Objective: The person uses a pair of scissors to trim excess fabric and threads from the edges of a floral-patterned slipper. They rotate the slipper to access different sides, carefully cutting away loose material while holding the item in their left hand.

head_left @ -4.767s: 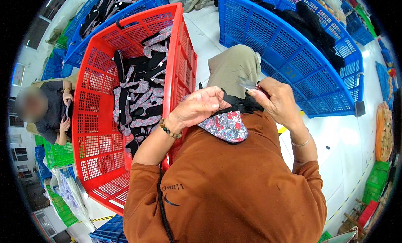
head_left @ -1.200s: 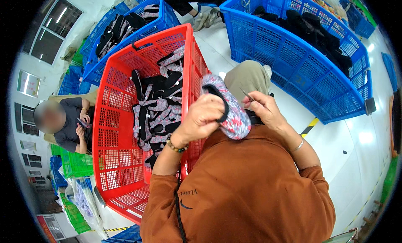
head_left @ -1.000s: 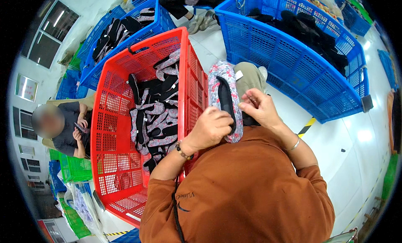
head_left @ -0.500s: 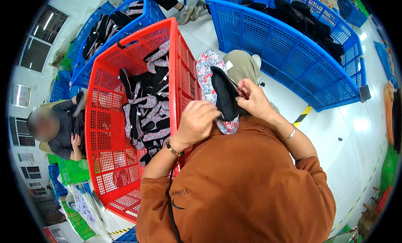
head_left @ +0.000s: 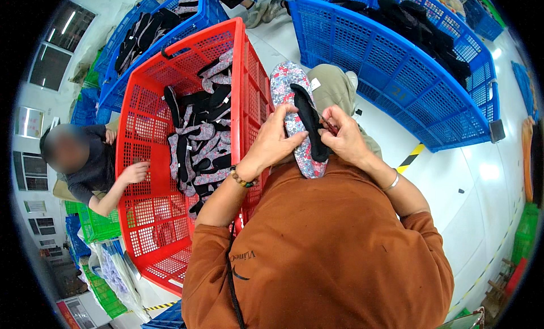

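Note:
A slipper (head_left: 296, 81) with a floral grey, red and blue patterned face and a black fabric part (head_left: 309, 122) lies over my lap, its long axis pointing away from me. My left hand (head_left: 276, 137) grips its left side, with the thumb pressed on the patterned face beside the black part and the fingers at the edge. Close to the black part's right edge, my right hand (head_left: 344, 137) is closed around a small dark-red tool (head_left: 327, 125). Most of that tool is hidden by the fingers, so its kind is unclear.
On my left stands a red basket (head_left: 241, 74) holding several black and floral slippers (head_left: 201, 153). A blue basket (head_left: 391, 97) with black items is ahead right, another blue basket (head_left: 195, 23) far left. Beyond the red basket sits a co-worker, one hand (head_left: 136, 172) at its rim.
My left hand has shifted from the slipper's near end up along its left side. The slipper has turned, showing more patterned face and a narrower black part. The co-worker's hand has reached the red basket.

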### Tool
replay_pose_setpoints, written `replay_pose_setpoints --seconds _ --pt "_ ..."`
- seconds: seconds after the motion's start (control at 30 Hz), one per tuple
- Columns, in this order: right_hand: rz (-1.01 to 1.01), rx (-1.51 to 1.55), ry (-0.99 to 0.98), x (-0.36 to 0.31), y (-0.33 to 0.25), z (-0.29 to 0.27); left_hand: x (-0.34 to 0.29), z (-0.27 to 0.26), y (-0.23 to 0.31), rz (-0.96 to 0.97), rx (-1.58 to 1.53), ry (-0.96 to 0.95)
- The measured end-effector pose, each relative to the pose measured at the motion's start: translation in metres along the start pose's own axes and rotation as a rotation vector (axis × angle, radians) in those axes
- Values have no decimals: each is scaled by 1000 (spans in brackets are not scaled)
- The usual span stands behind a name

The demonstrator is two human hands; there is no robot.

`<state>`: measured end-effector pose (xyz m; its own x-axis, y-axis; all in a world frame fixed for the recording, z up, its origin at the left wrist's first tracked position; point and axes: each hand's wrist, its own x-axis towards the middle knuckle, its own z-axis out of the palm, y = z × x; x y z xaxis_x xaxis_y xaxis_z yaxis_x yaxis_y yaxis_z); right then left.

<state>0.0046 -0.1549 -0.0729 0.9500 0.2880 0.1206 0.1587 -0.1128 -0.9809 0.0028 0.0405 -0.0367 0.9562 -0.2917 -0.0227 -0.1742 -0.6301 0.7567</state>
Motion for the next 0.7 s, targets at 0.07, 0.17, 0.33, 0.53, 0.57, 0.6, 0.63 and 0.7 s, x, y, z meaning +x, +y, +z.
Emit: replay_pose_setpoints --seconds 0.07,0.17,0.33,0.53,0.57,0.6,0.63,0.7 --pt "-5 20 8 -2 3 -1 -4 0 -22 134 -111 -40" --pt "34 71 -1 -5 2 -6 -22 -23 -17 236 -77 -392" --pt "9 61 1 -4 4 -3 -21 -49 -4 320 -108 -437" --pt "11 103 -47 -1 -2 2 47 -7 -36 114 57 297" --pt "19 72 -40 -2 0 1 60 2 -34 90 102 283" --pt "6 48 -34 -3 0 0 69 7 -32 63 147 278" --pt "-7 24 -30 -4 0 0 79 15 -44 13 115 296" --pt "-16 -11 -15 -5 -1 0 83 14 -50 36 104 228"
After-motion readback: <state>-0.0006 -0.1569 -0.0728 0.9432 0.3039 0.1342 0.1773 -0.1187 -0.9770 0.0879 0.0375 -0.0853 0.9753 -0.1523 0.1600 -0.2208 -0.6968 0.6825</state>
